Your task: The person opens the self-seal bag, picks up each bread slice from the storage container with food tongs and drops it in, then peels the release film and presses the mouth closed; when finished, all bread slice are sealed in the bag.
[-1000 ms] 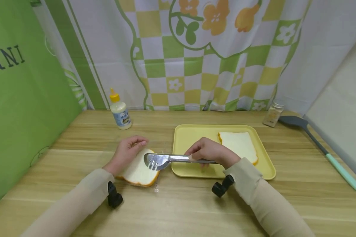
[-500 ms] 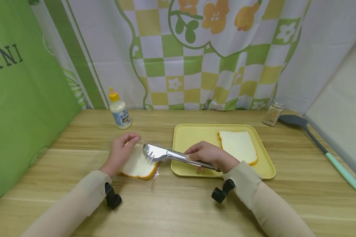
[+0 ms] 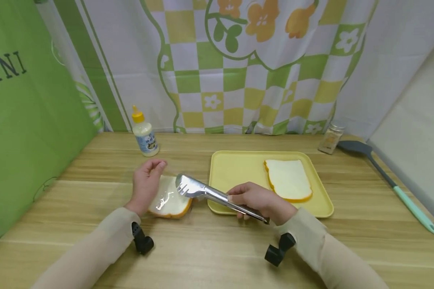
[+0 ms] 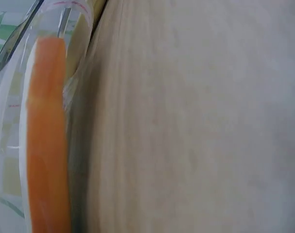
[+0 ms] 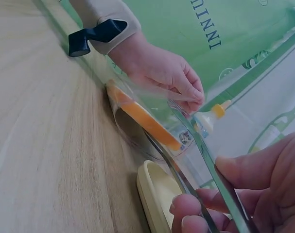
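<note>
My left hand (image 3: 146,182) pinches the edge of a clear plastic bag (image 5: 157,91) between thumb and fingers. Inside the bag is a bread slice (image 3: 171,200) with an orange-brown crust, which the left wrist view shows edge-on. My right hand (image 3: 258,200) grips metal tongs (image 3: 217,195), thumb on one arm and fingers on the other. The tongs' heads reach the bag from the right, one arm above the slice and one low by its underside. Whether they touch the bread, I cannot tell. The left wrist view does not show the left hand.
A yellow tray (image 3: 235,164) holds another bread slice (image 3: 289,180) on its right side. Behind my left hand stands a squeeze bottle (image 3: 146,138) with a yellow cap. A glass shaker (image 3: 330,138) and a long-handled spatula (image 3: 385,172) are at the right.
My left hand has moved slightly left and away from me, drawing the bag edge up. The tongs have tilted, their handle end dropping toward me; my right hand has come nearer.
</note>
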Tool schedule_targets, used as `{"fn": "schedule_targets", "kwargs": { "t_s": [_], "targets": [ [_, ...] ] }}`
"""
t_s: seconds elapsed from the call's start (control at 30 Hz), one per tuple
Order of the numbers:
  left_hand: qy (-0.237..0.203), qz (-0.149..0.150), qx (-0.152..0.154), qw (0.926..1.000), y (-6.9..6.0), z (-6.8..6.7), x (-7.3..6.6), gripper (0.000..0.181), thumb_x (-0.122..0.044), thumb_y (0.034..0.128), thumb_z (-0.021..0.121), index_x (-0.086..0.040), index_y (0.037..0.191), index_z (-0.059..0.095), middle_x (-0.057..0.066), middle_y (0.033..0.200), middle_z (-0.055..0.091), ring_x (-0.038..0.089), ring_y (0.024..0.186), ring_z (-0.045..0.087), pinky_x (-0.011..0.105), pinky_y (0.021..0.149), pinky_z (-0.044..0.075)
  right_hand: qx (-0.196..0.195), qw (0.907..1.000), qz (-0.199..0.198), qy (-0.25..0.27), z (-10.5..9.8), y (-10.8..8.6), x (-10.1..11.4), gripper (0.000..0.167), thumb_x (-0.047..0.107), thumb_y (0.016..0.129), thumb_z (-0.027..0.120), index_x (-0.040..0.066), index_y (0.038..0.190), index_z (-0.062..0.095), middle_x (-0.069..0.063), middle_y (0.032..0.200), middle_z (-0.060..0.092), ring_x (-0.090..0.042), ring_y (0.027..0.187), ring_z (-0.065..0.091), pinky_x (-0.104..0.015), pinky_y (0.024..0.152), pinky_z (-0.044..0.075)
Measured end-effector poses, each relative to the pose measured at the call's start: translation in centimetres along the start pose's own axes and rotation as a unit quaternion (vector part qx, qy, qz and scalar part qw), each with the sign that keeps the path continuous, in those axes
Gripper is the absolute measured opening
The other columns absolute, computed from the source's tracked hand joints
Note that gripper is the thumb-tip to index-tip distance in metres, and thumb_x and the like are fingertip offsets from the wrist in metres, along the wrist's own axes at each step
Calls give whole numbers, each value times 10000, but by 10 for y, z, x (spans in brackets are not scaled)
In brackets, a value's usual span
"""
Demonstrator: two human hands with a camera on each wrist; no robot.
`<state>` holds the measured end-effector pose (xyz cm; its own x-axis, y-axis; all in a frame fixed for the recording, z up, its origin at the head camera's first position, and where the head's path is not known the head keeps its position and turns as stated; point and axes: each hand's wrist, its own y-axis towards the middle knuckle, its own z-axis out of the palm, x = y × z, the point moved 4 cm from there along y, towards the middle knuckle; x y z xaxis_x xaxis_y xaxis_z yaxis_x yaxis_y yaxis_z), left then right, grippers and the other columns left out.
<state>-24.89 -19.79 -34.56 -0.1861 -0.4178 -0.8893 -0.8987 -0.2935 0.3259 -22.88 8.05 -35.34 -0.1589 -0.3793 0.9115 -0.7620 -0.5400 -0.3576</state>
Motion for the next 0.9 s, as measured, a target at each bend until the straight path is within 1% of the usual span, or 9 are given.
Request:
{"fn": "schedule_targets", "kwargs": {
  "t_s": [0.13, 0.27, 0.33, 0.4, 0.5, 0.6, 0.67, 0.77, 0.9],
  "targets": [
    [-105, 99, -282, 9995, 1, 0, -1, 192, -174, 920, 581, -8, 983, 654, 139, 991, 663, 23, 853, 525, 176, 763, 410, -108, 9998, 163, -87, 0, -4, -1, 331, 88, 948, 475, -63, 1242, 497, -120, 867, 550, -106, 526, 542, -192, 453, 445],
    [-250, 168, -309, 9991, 1, 1, -1, 191, -172, 917, 585, -4, 971, 659, 151, 986, 664, 0, 842, 531, 163, 775, 412, -242, 9984, 329, -385, 1, -4, -3, 298, 102, 953, 481, -43, 1206, 541, -110, 752, 558, -112, 504, 514, -201, 448, 429],
    [-347, 188, -122, 9991, 2, 3, -1, 201, -171, 920, 580, 8, 969, 657, 167, 997, 664, -1, 846, 544, 163, 786, 428, -381, 9967, 350, -620, 0, -4, -4, 270, 110, 948, 496, -26, 1165, 580, -105, 700, 566, -120, 491, 505, -212, 444, 420],
    [-365, 153, 202, 9990, 2, 6, -1, 222, -182, 927, 570, 18, 977, 652, 175, 1013, 662, 0, 856, 553, 153, 793, 438, -543, 9944, 311, -854, -1, -3, -4, 241, 113, 938, 517, -13, 1118, 615, -97, 679, 573, -122, 479, 502, -218, 437, 411],
    [-198, 43, 773, 9968, 2, 10, 1, 251, -200, 936, 556, 25, 994, 651, 171, 1041, 657, 44, 882, 553, 148, 778, 440, -754, 9916, 189, -1037, -2, -1, -3, 204, 105, 921, 542, -4, 1060, 644, -84, 691, 578, -122, 458, 492, -218, 420, 396],
    [73, -50, 1259, 9920, 1, 14, 3, 250, -201, 937, 554, 15, 1016, 651, 152, 1068, 655, 108, 934, 553, 174, 797, 447, -746, 9907, 39, -1136, -2, -1, -1, 194, 96, 908, 556, -12, 1038, 651, -69, 677, 571, -116, 439, 482, -218, 405, 386],
    [174, -47, 1413, 9898, 1, 16, 2, 239, -190, 936, 556, 12, 1021, 652, 146, 1080, 653, 152, 975, 557, 221, 829, 456, -735, 9903, -50, -1175, -3, 1, 1, 197, 97, 903, 560, -17, 1036, 652, -62, 663, 569, -114, 436, 476, -224, 408, 389],
    [215, 148, 1478, 9887, 0, 18, -1, 211, -153, 923, 571, 22, 1003, 657, 163, 1074, 655, 220, 1022, 574, 318, 881, 464, -795, 9900, 15, -1165, -4, 4, 3, 187, 105, 905, 564, -4, 1024, 658, -52, 664, 567, -111, 451, 471, -228, 425, 403],
    [212, 345, 1573, 9867, -1, 19, -3, 197, -145, 915, 583, 14, 990, 671, 158, 1057, 665, 239, 1026, 587, 371, 902, 463, -838, 9900, 45, -1133, -4, 7, 4, 174, 104, 904, 564, 5, 1006, 665, -51, 680, 572, -114, 465, 466, -229, 440, 413]
  ]
}}
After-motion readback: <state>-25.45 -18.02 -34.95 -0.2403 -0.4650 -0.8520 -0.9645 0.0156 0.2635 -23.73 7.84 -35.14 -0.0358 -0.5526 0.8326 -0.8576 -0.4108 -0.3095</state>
